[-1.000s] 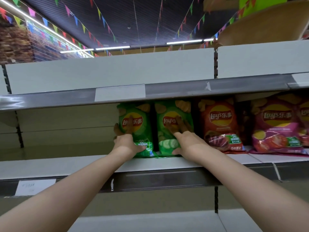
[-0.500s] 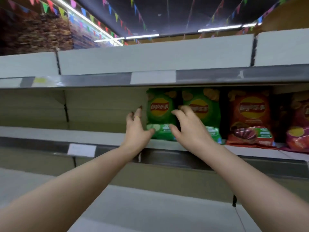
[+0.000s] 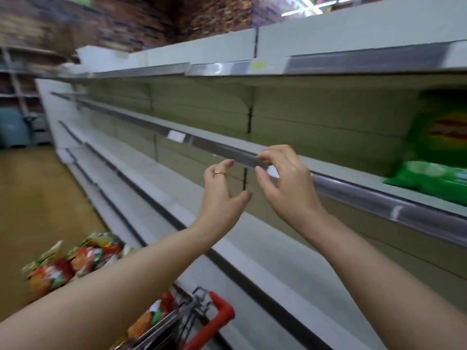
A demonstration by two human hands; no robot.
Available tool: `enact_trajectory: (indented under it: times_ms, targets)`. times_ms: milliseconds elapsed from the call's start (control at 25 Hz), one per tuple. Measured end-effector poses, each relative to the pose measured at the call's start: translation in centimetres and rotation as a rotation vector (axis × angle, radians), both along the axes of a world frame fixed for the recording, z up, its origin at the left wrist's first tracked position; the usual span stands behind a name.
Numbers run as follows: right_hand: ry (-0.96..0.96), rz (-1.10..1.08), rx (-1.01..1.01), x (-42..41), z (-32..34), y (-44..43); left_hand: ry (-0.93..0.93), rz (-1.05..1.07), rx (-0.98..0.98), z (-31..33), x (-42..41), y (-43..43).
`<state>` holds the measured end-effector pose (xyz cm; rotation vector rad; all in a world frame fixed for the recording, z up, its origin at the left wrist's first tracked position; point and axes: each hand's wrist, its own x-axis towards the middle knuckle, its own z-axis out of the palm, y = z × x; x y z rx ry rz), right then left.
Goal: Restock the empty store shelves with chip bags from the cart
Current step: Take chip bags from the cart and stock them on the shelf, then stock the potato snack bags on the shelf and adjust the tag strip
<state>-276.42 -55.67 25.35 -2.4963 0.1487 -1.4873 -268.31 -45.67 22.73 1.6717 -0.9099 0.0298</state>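
I see only a few green bags [image 3: 434, 157] on the shelf [image 3: 353, 170] at far right, more bags [image 3: 75, 258] in the cart [image 3: 214, 317] below, and my left hand [image 3: 222, 198] and right hand [image 3: 285, 183] hovering loose and empty, so I judge most restocking remains.

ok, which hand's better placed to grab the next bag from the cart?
Left, probably. The left hand and right hand are both empty, but the cart and its bags lie low on the left, under the left arm; the right is nearer the shelf.
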Motion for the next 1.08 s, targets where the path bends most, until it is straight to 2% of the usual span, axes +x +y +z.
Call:
enact_trajectory:
  times_ms: [200, 400, 600, 760, 1080]
  targets:
    - [0.050, 0.240, 0.126, 10.0, -4.3, 5.1, 0.137, 0.195, 0.063, -4.1, 7.9, 7.1]
    - [0.276, 0.383, 0.220, 18.5, -12.0, 9.6, 0.392, 0.325, 0.209, -11.2, 14.9, 13.9]
    - [0.772, 0.285, 0.391, 23.5, -22.0, 10.9, 0.690, 0.459, 0.333, -19.2, 19.4, 18.7]
    - [1.090, 0.187, 0.484, 25.5, -28.3, 10.3, 0.890, 0.532, 0.329, -24.0, 20.4, 19.3]
    - [1.508, 0.094, 0.620, 28.5, -35.4, 10.2, 1.127, 0.626, 0.313, -29.1, 19.3, 16.9]
